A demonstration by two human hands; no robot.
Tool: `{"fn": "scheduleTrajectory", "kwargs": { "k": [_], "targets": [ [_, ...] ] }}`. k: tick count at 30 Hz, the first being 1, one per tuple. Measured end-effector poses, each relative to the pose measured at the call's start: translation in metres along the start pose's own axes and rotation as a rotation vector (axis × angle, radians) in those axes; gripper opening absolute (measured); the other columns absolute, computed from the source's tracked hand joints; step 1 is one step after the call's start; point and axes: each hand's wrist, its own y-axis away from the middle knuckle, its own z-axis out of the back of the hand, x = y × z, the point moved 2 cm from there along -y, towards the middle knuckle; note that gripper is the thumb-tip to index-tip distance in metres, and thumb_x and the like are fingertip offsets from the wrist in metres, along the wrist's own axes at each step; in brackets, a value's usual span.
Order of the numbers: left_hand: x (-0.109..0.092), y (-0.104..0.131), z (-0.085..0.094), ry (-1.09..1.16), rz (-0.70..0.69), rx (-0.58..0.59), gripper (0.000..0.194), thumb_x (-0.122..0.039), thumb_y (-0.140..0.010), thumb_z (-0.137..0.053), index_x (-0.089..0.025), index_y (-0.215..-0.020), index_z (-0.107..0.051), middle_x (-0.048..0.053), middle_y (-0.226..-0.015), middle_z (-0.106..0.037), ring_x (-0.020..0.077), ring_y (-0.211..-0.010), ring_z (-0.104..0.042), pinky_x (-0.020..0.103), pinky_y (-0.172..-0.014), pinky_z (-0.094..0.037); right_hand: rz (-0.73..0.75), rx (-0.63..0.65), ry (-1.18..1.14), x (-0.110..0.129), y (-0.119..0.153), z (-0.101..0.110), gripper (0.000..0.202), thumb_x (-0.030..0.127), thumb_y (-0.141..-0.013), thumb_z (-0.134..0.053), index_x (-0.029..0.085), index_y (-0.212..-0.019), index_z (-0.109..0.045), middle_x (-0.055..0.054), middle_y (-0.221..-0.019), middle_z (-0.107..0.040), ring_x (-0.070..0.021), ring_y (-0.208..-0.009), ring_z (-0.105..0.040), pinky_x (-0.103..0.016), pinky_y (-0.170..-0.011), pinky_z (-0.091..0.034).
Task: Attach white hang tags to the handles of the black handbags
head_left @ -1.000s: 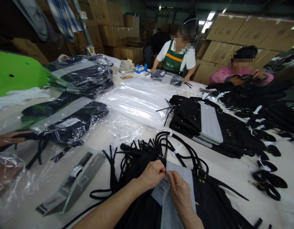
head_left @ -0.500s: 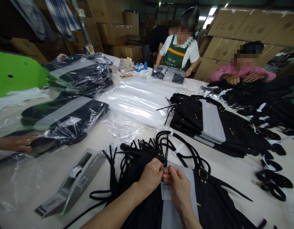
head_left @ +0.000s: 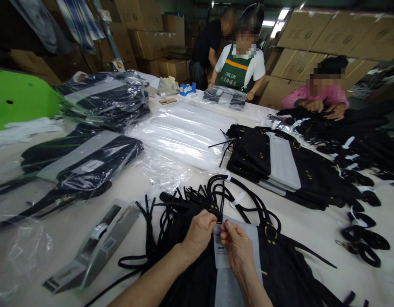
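Note:
Black garments (head_left: 193,273) with cords and straps lie in front of me, a grey-white sheet (head_left: 254,238) wrapped across them. My left hand (head_left: 199,230) is closed at the top edge of a small printed label (head_left: 220,253), fingers curled, what they pinch too small to make out. Just to its right, my right hand (head_left: 237,243) is also closed, thumb and forefinger together near the label's upper edge. Its pinched content is hidden. A grey tape dispenser (head_left: 94,247) stands to the left of my forearms.
Clear plastic bags (head_left: 187,132) lie mid-table. Bagged black items (head_left: 103,98) are stacked left, another bagged one (head_left: 88,162) nearer. Black stacks (head_left: 280,166) sit right. A person in a green apron (head_left: 237,70) and one in pink (head_left: 325,94) work across the table.
My hands have moved slightly apart, and more of the label's print shows. The other person's hand at the left bagged item has gone from view. The person in black at the back stands more upright.

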Motion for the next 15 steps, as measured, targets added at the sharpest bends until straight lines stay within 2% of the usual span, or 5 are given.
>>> {"fn": "scheduleTrajectory", "kwargs": {
  "k": [7,15],
  "targets": [
    [-0.0070,0.0032,-0.0043,-0.022,0.001,0.055,0.018,-0.005,-0.073,-0.042,-0.014,-0.066,-0.055,0.002,-0.070,-0.053,0.0126,-0.065,-0.052,0.023,-0.061,-0.040,-0.010,0.015,0.026,-0.0007,-0.0013,0.0005,0.037,0.038,-0.046,-0.079,0.013,-0.063,-0.060,0.003,-0.053,-0.061,-0.0042,-0.042,-0.051,-0.012,-0.037,-0.042],
    [-0.0052,0.0043,-0.0073,0.011,0.015,0.048,0.016,-0.008,-0.073,-0.042,-0.016,-0.064,-0.052,0.001,-0.069,-0.052,0.0124,-0.065,-0.051,0.023,-0.061,-0.039,-0.026,0.042,0.037,-0.0008,-0.0038,0.0021,0.035,0.038,-0.046,-0.079,0.013,-0.062,-0.060,0.003,-0.052,-0.060,-0.0047,-0.041,-0.050,-0.013,-0.037,-0.042]
  ]
}}
